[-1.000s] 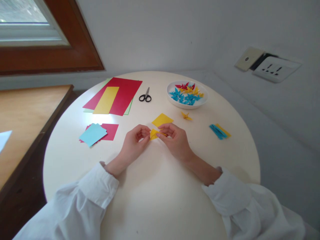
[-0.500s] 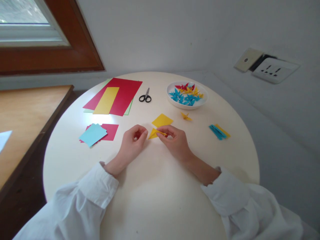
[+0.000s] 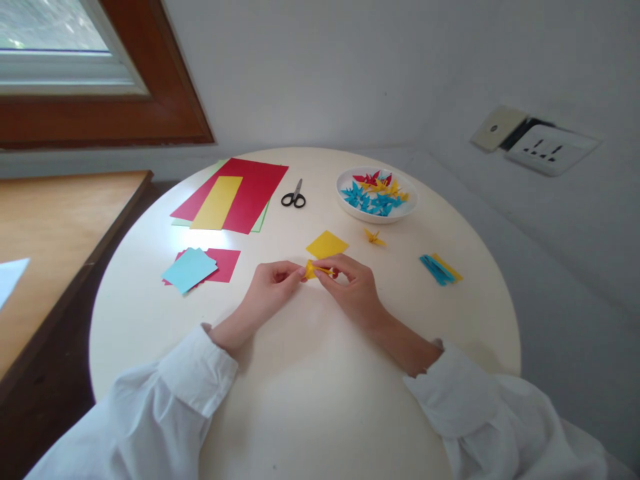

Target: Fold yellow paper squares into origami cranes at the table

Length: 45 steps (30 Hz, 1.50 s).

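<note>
Between my two hands is a small piece of folded yellow paper. My left hand pinches its left corner between thumb and forefinger. On the other side, my right hand grips it with thumb and fingertips, hiding part of the folds. Just beyond lies a flat yellow paper square. A finished yellow paper crane rests on the table past my right hand.
A white dish at the back holds several red, yellow and blue paper cranes. Scissors lie left of it. Large red sheets, blue squares and folded blue strips sit on the round white table.
My left hand has moved right and closed on the free corner of the yellow paper. The paper looks more bunched between the fingers. The view has shifted slightly.
</note>
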Tool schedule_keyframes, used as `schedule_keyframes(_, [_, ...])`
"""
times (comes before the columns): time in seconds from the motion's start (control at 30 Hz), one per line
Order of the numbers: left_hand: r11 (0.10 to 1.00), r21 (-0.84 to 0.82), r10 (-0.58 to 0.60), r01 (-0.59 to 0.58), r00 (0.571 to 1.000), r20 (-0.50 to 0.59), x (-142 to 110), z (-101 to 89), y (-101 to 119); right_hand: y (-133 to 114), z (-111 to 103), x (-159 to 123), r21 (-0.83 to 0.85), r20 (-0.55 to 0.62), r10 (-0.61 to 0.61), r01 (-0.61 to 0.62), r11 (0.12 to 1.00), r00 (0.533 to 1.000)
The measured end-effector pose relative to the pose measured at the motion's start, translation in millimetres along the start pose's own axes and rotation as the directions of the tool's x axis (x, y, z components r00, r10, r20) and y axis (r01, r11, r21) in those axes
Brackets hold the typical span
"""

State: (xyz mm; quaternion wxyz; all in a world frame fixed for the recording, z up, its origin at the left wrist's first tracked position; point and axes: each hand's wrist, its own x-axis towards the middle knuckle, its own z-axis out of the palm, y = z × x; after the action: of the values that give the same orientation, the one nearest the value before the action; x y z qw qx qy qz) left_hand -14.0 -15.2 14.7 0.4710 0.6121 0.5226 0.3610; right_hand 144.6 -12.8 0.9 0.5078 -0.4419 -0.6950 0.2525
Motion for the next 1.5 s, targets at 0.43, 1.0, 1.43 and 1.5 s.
schedule_keyframes(0.43, [0.938,-0.336,-0.046,0.079,0.993,0.106,-0.9,6.2,4.1,-4.7,-2.2,-1.1,0.006,-0.078,0.007,-0.007,1.000,0.997])
schedule_keyframes(1.0, [0.830,-0.547,-0.061,0.108,0.993,0.105,1.3,10.5,-4.5,0.1,-4.9,-0.9,-0.116,-0.072,-0.327,0.318,0.941,0.942])
schedule_keyframes(1.43, [0.883,-0.468,-0.032,0.040,0.999,0.025,1.9,10.1,-6.9,3.9,-7.6,0.6,-0.273,0.005,-0.453,0.437,0.857,0.891])
schedule_keyframes(1.5, [0.887,-0.459,-0.045,0.047,0.999,0.016,1.5,10.0,-5.0,3.8,-8.2,1.0,-0.286,0.028,-0.464,0.451,0.845,0.886])
